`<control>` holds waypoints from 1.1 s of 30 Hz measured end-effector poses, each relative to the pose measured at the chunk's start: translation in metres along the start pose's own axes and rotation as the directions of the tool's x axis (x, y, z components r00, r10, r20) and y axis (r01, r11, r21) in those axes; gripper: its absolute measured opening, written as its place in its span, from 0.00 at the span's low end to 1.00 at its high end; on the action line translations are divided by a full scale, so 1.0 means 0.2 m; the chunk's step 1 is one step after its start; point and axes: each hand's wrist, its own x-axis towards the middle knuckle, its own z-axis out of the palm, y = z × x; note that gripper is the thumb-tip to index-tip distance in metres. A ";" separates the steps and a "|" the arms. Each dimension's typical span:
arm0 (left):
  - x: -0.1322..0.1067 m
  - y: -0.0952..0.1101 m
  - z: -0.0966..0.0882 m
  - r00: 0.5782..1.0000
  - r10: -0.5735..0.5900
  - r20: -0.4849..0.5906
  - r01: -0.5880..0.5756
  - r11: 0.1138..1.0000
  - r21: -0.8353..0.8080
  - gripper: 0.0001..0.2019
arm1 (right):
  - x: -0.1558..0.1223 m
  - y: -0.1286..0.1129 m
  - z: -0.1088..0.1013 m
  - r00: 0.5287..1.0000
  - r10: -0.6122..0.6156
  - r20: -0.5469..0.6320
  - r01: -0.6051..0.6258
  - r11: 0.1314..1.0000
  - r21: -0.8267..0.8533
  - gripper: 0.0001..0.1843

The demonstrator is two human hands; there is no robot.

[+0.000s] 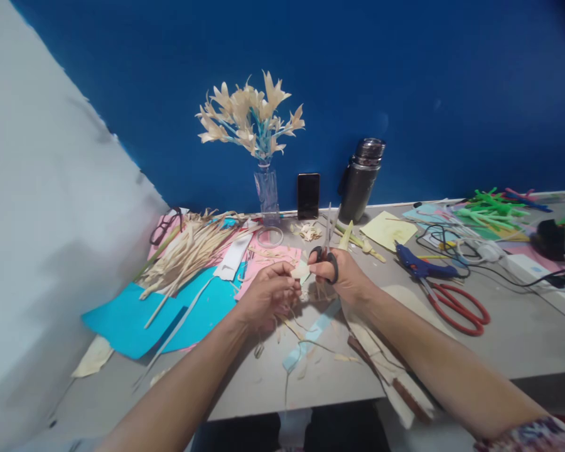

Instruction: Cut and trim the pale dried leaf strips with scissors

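My left hand [266,294] is closed in a pinch on a small pale piece of dried leaf [300,272] above the grey table [522,333]. My right hand [341,273] meets it from the right and grips black-handled scissors [327,251], whose blades point up and away. Both hands touch the pale piece at the middle of the table. Thin pale scraps and a light blue paper strip [311,336] lie under the hands.
A heap of dried leaf strips [188,251] lies on blue paper [136,317] and pink paper at the left. A vase of leaf flowers [252,122], a phone [307,195] and a flask [361,179] stand at the blue wall. Blue glue gun [421,265], red scissors [456,304] and cables lie right.
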 end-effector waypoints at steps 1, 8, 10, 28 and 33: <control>0.00 0.00 0.00 1.000 0.020 0.005 -0.020 1.000 0.002 0.11 | 0.00 0.00 0.00 1.000 0.027 0.013 -0.027 0.998 0.050 0.12; 0.00 -0.01 0.01 0.955 0.284 -0.084 -0.262 0.943 0.204 0.09 | -0.01 0.00 0.02 0.939 0.214 0.268 -0.290 0.913 0.285 0.11; 0.01 -0.01 0.00 0.970 0.240 -0.047 -0.227 0.955 0.192 0.09 | -0.01 0.01 0.01 0.929 0.227 0.292 -0.304 0.919 0.251 0.11; -0.01 0.02 0.02 0.927 0.369 -0.069 -0.345 0.909 0.236 0.03 | -0.03 0.03 0.05 0.941 0.212 0.264 -0.216 0.976 -0.015 0.15; 0.01 0.02 -0.01 0.949 0.283 -0.137 -0.272 0.958 0.094 0.08 | -0.04 0.05 0.07 0.952 0.134 0.275 -0.053 0.958 -0.282 0.18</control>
